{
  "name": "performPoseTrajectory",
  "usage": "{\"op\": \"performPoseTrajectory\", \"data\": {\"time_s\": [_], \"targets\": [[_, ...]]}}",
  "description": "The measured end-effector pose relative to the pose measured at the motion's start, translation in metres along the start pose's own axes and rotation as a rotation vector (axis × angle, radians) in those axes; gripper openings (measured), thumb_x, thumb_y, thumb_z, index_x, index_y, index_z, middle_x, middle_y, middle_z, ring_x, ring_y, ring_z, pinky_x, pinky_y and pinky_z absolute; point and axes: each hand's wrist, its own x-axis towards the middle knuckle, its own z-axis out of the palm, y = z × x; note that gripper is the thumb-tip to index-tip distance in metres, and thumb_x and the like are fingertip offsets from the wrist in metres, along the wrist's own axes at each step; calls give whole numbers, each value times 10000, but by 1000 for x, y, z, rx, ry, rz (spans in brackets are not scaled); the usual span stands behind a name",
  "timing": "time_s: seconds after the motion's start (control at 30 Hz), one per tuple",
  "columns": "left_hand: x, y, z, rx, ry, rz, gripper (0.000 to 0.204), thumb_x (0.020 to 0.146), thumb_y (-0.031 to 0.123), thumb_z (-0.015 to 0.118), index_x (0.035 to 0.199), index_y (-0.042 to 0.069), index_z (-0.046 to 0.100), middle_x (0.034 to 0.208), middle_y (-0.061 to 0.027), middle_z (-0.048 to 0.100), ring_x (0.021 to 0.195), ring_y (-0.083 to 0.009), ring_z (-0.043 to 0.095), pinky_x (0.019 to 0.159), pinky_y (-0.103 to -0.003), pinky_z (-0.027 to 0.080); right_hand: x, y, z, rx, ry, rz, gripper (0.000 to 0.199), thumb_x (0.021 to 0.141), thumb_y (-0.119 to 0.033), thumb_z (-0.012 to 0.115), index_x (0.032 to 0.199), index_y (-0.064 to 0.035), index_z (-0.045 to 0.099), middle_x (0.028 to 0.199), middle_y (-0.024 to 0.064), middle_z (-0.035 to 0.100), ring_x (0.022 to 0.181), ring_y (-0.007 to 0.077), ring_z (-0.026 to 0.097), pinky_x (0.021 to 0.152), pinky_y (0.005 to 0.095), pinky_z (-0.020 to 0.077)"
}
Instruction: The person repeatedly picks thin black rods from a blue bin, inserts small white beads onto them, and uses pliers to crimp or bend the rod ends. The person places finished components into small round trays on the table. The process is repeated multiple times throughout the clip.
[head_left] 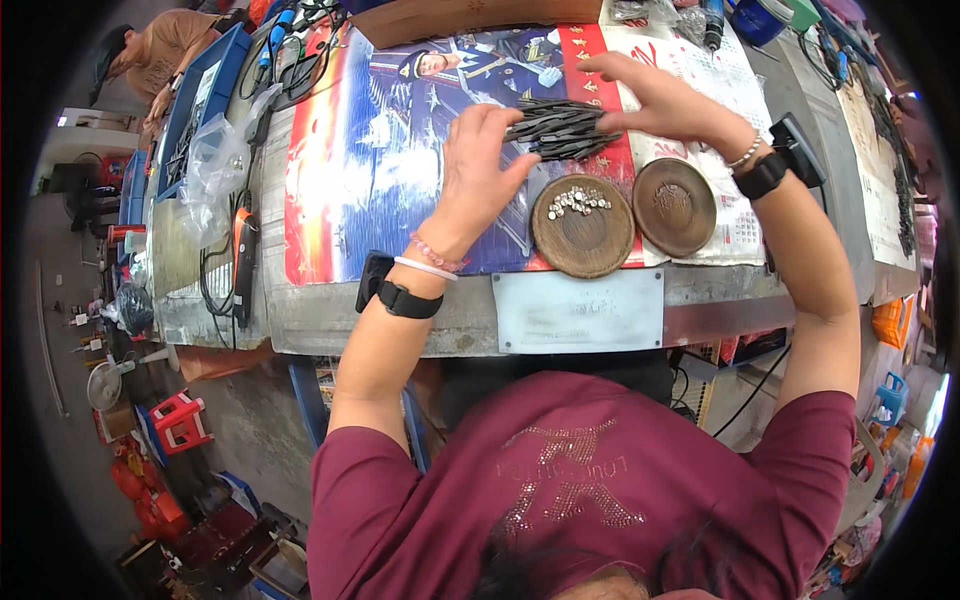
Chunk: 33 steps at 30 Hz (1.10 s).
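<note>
Left grip point(482, 160) spread, fingertips touching dark metal strips point(560, 128), right grip point(665, 100) spread, resting on them

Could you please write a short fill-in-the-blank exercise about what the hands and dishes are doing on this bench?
1. Both hands gather a pile of dark metal ____.
2. The small silver pieces lie in the ____ of the two round brown dishes.
3. The right dish holds ____ pieces.
4. Each wrist wears a ____ band.

Missing words: strips; left; no; black
</note>
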Motion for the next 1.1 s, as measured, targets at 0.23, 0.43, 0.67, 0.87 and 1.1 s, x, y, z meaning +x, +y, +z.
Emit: {"op": "performPoseTrajectory", "data": {"time_s": [0.23, 0.43, 0.67, 0.87, 1.1], "targets": [[-14, 8, 8, 16, -82, 96, 126, 753, 39, 678, 870, 61, 638, 862, -92, 567, 855, -294, 547, 749, -378, 461, -24, -47, -7, 394, 6, 92, 155, 894, -121, 614, 968, 14, 634, 791, 46, 641, 734, 108, 581, 707, 277, 496], [-14, 1, 23, 57, 18, 126, 111, 751, 65, 686, 854, 73, 648, 846, -93, 559, 848, -301, 553, 739, -397, 459, -100, -125, 20, 462, 92, 115, 146, 842, -101, 647, 944, 2, 630, 824, 108, 664, 747, 181, 634, 699, 305, 501], [3, -17, 26, 83, -138, 298, 110, 738, 106, 686, 838, 73, 653, 840, -115, 627, 832, -322, 588, 740, -419, 461, -174, -200, 98, 968, 152, 202, 129, 879, -143, 610, 899, -17, 631, 792, 109, 654, 738, 220, 645, 682, 331, 498], [12, -23, 24, 26, -364, 182, 118, 870, 80, 625, 957, 1, 630, 852, -120, 615, 781, -220, 584, 738, -319, 475, -175, -237, 169, 1134, 261, 118, 159, 801, -167, 608, 818, -14, 649, 779, 116, 671, 751, 280, 653, 673, 381, 498], [19, -18, 13, 171, -465, 185, 103, 900, 90, 600, 922, -11, 589, 808, -107, 603, 710, -190, 561, 687, -303, 464, -207, -225, 154, 1050, 260, 79, 192, 854, -169, 560, 844, 17, 606, 785, 171, 638, 759, 325, 629, 677, 400, 492]]}}
